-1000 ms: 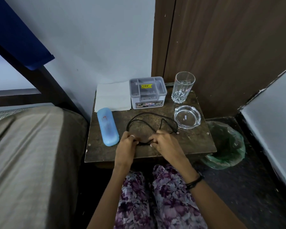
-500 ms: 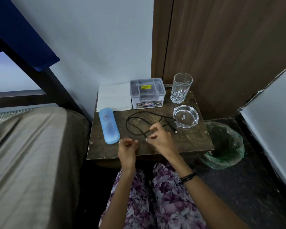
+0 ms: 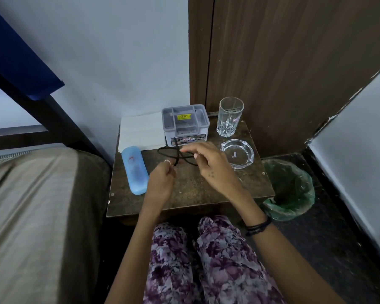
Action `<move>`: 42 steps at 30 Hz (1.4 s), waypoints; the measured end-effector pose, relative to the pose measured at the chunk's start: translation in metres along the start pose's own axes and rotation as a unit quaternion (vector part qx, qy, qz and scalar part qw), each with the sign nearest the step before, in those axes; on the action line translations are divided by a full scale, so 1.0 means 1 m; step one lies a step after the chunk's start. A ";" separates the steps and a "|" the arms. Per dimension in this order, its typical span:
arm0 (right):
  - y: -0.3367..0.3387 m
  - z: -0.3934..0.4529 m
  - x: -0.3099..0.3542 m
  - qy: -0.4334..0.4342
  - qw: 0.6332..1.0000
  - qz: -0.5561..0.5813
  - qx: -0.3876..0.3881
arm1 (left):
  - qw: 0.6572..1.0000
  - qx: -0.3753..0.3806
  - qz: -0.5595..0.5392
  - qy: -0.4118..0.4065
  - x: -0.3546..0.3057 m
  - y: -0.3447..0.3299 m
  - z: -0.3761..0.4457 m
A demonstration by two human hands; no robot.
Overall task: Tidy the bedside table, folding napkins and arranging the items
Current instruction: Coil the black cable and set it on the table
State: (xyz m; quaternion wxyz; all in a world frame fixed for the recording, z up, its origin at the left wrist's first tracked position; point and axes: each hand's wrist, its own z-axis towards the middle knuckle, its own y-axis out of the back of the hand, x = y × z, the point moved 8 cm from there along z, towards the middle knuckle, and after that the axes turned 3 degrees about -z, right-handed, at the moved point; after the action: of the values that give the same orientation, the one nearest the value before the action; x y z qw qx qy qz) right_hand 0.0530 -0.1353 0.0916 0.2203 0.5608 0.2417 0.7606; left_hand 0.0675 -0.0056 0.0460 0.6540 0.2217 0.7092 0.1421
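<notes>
We look down on a small dark wooden table (image 3: 191, 194) wedged between a bed (image 3: 31, 205) at 9 o'clock and a wood-panelled wall. Above its middle our left hand (image 3: 161, 183) is clenched around one end of a black cable (image 3: 173, 153), while our right hand (image 3: 208, 166) pinches the cable at its fingertips; loops of it hang crossed between the two, lifted off the wood. At 11 o'clock lies a stack of white napkins (image 3: 140, 133), flat against the wall. A grey box (image 3: 185, 123) sits at 12, touching the napkins' edge. A glass (image 3: 229, 116) stands at 1 o'clock, an ashtray (image 3: 237, 153) just nearer at 2. A blue case (image 3: 134, 170) lies along the 9 o'clock edge. A green-lined bin (image 3: 290, 189) stands on the floor at 3.
</notes>
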 end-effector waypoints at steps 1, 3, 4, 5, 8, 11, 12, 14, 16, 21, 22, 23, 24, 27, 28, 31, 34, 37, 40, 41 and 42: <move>-0.005 0.004 0.007 0.031 0.999 -0.025 0.028 | 1.000 0.003 0.027 -0.013 -0.007 0.003 0.001; -0.014 0.012 0.013 0.070 0.993 -0.055 0.071 | 1.000 0.004 0.024 -0.017 -0.019 0.009 0.002; -0.016 0.017 0.013 0.081 0.992 -0.053 0.077 | 1.000 -0.006 0.014 -0.017 -0.025 0.014 0.003; -0.015 0.021 0.013 0.092 0.992 -0.042 0.073 | 0.999 -0.024 0.005 -0.021 -0.032 0.020 0.002; -0.013 0.032 -0.001 0.080 0.995 -0.001 0.059 | 0.983 -0.043 -0.177 -0.006 -0.044 0.030 0.002; -0.011 0.040 -0.031 -0.033 0.997 0.072 0.024 | 0.923 -0.018 -0.385 0.017 -0.047 0.035 0.009; -0.012 0.039 -0.040 -0.063 0.994 0.086 0.016 | 0.902 -0.017 -0.431 0.017 -0.048 0.038 0.013; -0.014 0.037 -0.042 -0.070 0.995 0.071 0.011 | 0.867 -0.017 -0.498 0.014 -0.050 0.040 0.022; -0.018 0.033 -0.031 -0.033 0.997 0.064 0.014 | 0.839 -0.015 -0.544 0.004 -0.056 0.034 0.029; -0.028 0.022 -0.004 -0.036 0.993 0.086 0.067 | 0.809 -0.048 -0.586 -0.016 -0.067 0.020 0.048; -0.026 0.022 0.001 -0.031 0.994 0.077 0.070 | 0.829 -0.059 -0.555 -0.026 -0.066 0.020 0.051; -0.022 0.022 0.004 -0.024 0.996 0.055 0.067 | 0.860 -0.065 -0.505 -0.043 -0.065 0.021 0.054; -0.016 0.024 0.007 -0.015 0.998 0.020 0.058 | 0.894 -0.065 -0.439 -0.067 -0.064 0.021 0.055; 0.007 0.033 0.011 0.007 0.995 -0.097 0.020 | 0.961 -0.036 -0.235 -0.137 -0.067 0.019 0.056; 0.014 0.036 0.011 0.009 0.993 -0.116 0.008 | 0.970 -0.023 -0.182 -0.156 -0.069 0.018 0.055; 0.034 0.047 0.016 0.025 0.991 -0.127 -0.026 | 0.978 0.005 -0.086 -0.187 -0.069 0.015 0.051; 0.046 0.058 0.017 0.034 0.993 -0.099 -0.048 | 0.980 0.028 -0.122 -0.153 -0.064 0.015 0.050; 0.058 0.064 0.011 0.024 0.995 -0.014 -0.100 | 0.962 0.095 -0.231 -0.111 -0.063 0.013 0.047; 0.058 0.066 0.004 0.010 0.988 0.066 -0.141 | 0.925 0.172 -0.325 -0.094 -0.069 0.009 0.042; 0.055 0.066 0.003 0.006 0.986 0.078 -0.144 | 0.916 0.178 -0.345 -0.100 -0.072 0.010 0.042; 0.050 0.067 0.002 0.002 0.986 0.089 -0.141 | 0.910 0.178 -0.358 -0.109 -0.076 0.012 0.042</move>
State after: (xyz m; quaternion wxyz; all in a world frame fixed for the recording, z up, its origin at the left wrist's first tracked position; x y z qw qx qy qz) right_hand 0.1132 -0.1655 0.1408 0.2286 0.5421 0.0819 0.8044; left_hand 0.1137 -0.0370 0.1127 0.6839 0.0797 0.6791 -0.2546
